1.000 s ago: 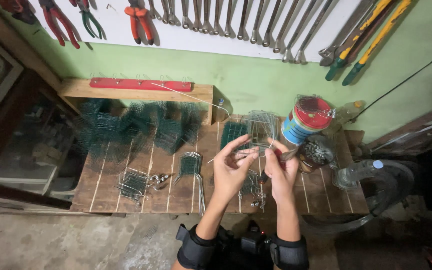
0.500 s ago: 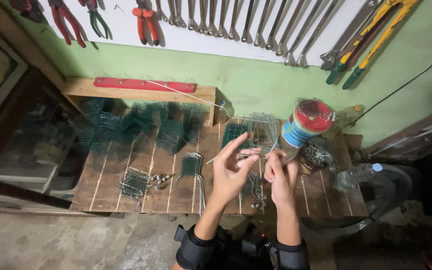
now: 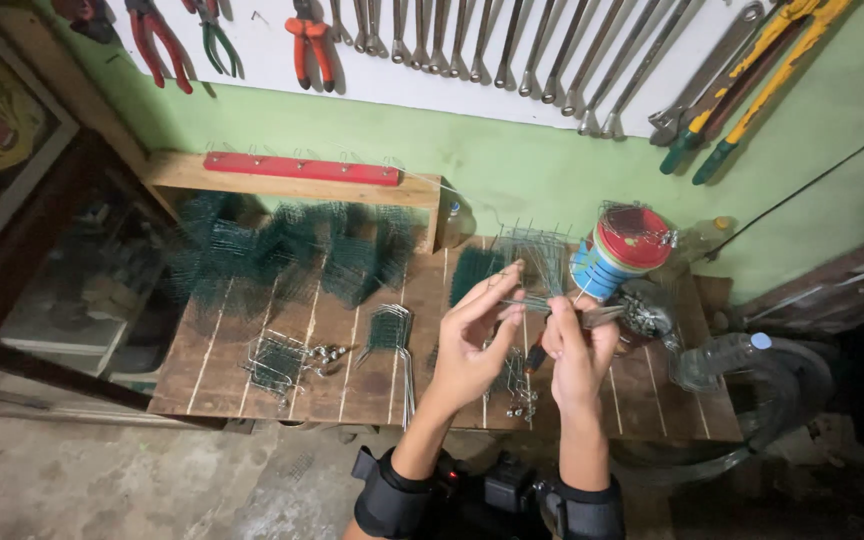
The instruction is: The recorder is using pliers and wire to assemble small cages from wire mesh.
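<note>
Over the slatted wooden bench [image 3: 332,370], both hands sit much where they were a moment ago, though the view has drifted a little to the right and the left thumb and forefinger have drawn closer together. That left hand [image 3: 472,335] pinches a thin bare wire piece [image 3: 522,300] at its fingertips, the other fingers fanned loose — the wire juts up toward a small silvery wire cage [image 3: 537,255] standing just behind. Close beside it, the right hand [image 3: 577,345] is closed around pliers [image 3: 592,316], whose dark grip pokes out below the palm; their nose meets the same wire. Dark green mesh pieces [image 3: 282,255] — springy, gridded, boxy — crowd the back left of the bench. A round striped tin [image 3: 620,250] with a red lid stands to the right of the cage.
</note>
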